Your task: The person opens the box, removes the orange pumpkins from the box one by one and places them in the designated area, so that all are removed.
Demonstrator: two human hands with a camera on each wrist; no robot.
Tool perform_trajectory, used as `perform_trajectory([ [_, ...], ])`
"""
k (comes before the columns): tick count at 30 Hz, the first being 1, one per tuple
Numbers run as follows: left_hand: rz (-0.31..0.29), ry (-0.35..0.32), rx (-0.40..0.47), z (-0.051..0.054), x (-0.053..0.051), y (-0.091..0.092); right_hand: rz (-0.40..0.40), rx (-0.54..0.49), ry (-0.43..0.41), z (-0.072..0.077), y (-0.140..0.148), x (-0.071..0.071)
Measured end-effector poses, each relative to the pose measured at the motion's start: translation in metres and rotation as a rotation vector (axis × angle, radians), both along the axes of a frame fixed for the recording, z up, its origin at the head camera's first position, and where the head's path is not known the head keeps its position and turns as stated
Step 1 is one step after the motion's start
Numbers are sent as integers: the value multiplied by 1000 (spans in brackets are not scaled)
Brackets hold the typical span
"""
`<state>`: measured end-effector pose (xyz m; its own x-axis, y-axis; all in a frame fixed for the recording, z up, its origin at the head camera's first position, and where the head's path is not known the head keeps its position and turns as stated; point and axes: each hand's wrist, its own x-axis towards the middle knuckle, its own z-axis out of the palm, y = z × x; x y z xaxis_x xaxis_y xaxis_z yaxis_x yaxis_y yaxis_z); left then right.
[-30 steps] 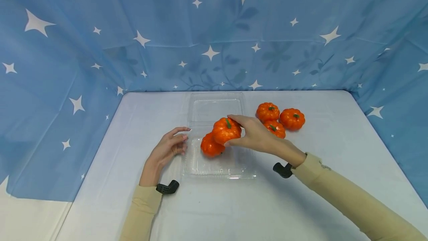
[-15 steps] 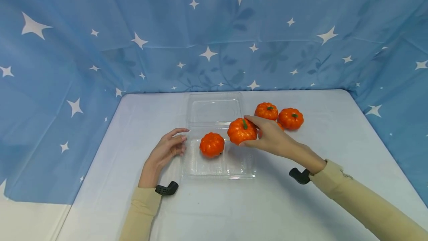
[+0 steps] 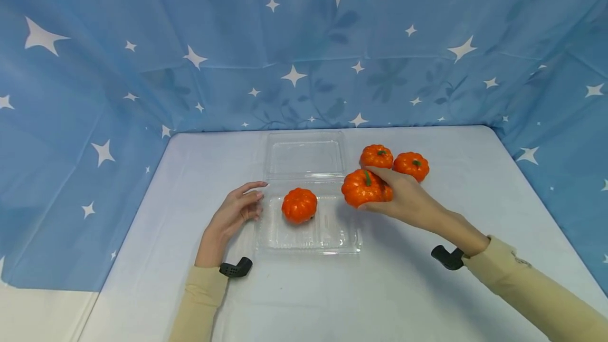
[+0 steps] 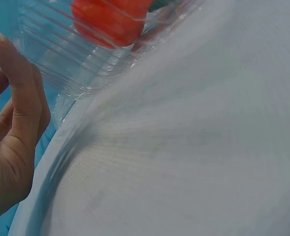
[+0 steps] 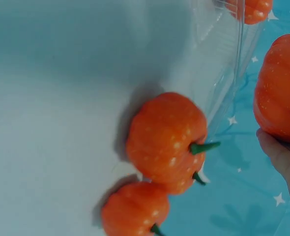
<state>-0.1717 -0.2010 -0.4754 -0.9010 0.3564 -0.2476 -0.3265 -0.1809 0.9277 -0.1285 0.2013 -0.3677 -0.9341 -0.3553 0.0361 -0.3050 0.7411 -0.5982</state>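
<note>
The right hand (image 3: 408, 199) grips an orange pumpkin (image 3: 362, 188) between thumb and fingers, above the table beside the clear container's right edge; the right wrist view shows this held pumpkin (image 5: 282, 88) too. Another pumpkin (image 3: 299, 206) sits in the left part of the clear plastic container (image 3: 332, 250), whose lid (image 3: 304, 157) lies folded back behind it. At the container's left side, the left hand (image 3: 234, 211) has its fingers loosely bent with nothing in them. In the left wrist view, the left hand (image 4: 17, 113) is beside the container's ribbed wall (image 4: 71, 64).
Two more pumpkins, one at the back (image 3: 377, 157) and one to its right (image 3: 411, 166), lie on the white table (image 3: 285, 300). A third is partly hidden behind the held one. A blue curtain (image 3: 304, 41) with white stars hangs behind the table.
The right hand has moved right with its pumpkin, from over the container's middle to its right edge, in front of the loose pumpkins. The left hand has stayed beside the container.
</note>
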Motion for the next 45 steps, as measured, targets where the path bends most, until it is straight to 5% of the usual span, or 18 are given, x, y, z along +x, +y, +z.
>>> perform_trajectory([
  [24,-17,8,17,-2,-2,1,-162,72,-50,-5,80,33],
  [45,-17,-1,27,0,1,0,-300,100,-184,-46,104,8],
])
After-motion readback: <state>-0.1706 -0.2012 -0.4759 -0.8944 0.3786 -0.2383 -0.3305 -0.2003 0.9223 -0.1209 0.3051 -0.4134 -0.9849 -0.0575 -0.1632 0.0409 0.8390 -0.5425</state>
